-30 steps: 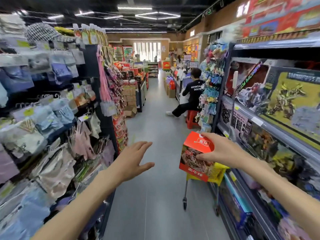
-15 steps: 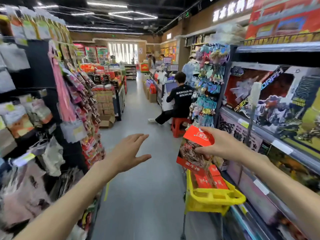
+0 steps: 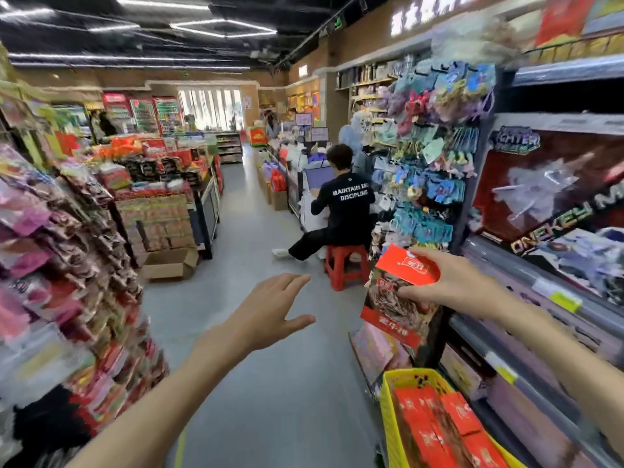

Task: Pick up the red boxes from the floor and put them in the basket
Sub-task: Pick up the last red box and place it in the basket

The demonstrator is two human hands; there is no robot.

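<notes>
My right hand [image 3: 452, 285] grips a red box [image 3: 395, 298] with a food picture on its side, held up in the air beyond the yellow basket [image 3: 388, 417]. The basket sits low at the right, close to me, and holds several red boxes [image 3: 439, 430] lying flat. My left hand [image 3: 270, 312] hovers over the aisle floor with its fingers spread and nothing in it.
A shelf of toy boxes [image 3: 547, 204] runs along the right, racks of packets [image 3: 67, 265] along the left. A person in black sits on a red stool [image 3: 344, 268] ahead in the aisle. An open cardboard box [image 3: 169, 265] lies on the floor at left.
The view has moved forward and turned, so the basket now sits nearer and lower right. My right hand still holds the red box, now farther right. My left hand stays spread.
</notes>
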